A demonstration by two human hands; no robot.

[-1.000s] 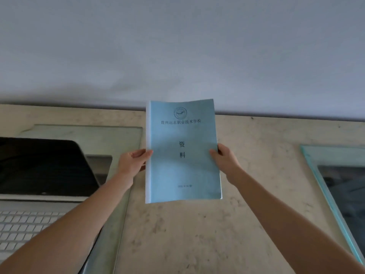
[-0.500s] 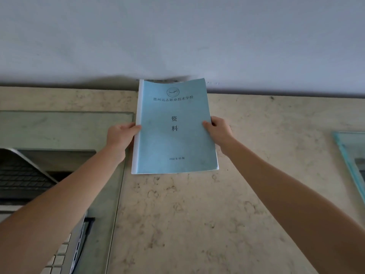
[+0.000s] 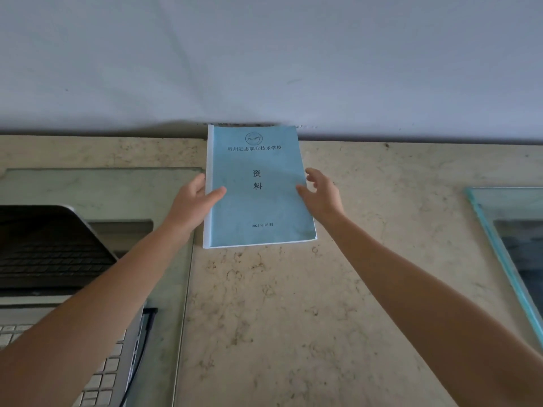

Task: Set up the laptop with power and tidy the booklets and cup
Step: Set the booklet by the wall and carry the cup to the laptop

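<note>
A blue booklet (image 3: 258,201) with black print lies flat on the marble desk (image 3: 293,318), its top edge against the wall. My left hand (image 3: 197,198) rests at the booklet's left edge with the thumb on the cover. My right hand (image 3: 320,192) is at the right edge, fingers spread and lifted off the cover. An open silver laptop (image 3: 53,259) with a dark screen stands at the left, partly hidden by my left forearm. No cup is in view.
A glass sheet (image 3: 97,189) covers the desk under the laptop, its edge running down beside the booklet. A second glass sheet (image 3: 499,230) with a blue-green edge lies at the right. A grey wall (image 3: 264,60) closes the far side.
The booklet went from held in the air to lying flat against the wall. My right hand has let go and spread its fingers; the left thumb stays on the cover.
</note>
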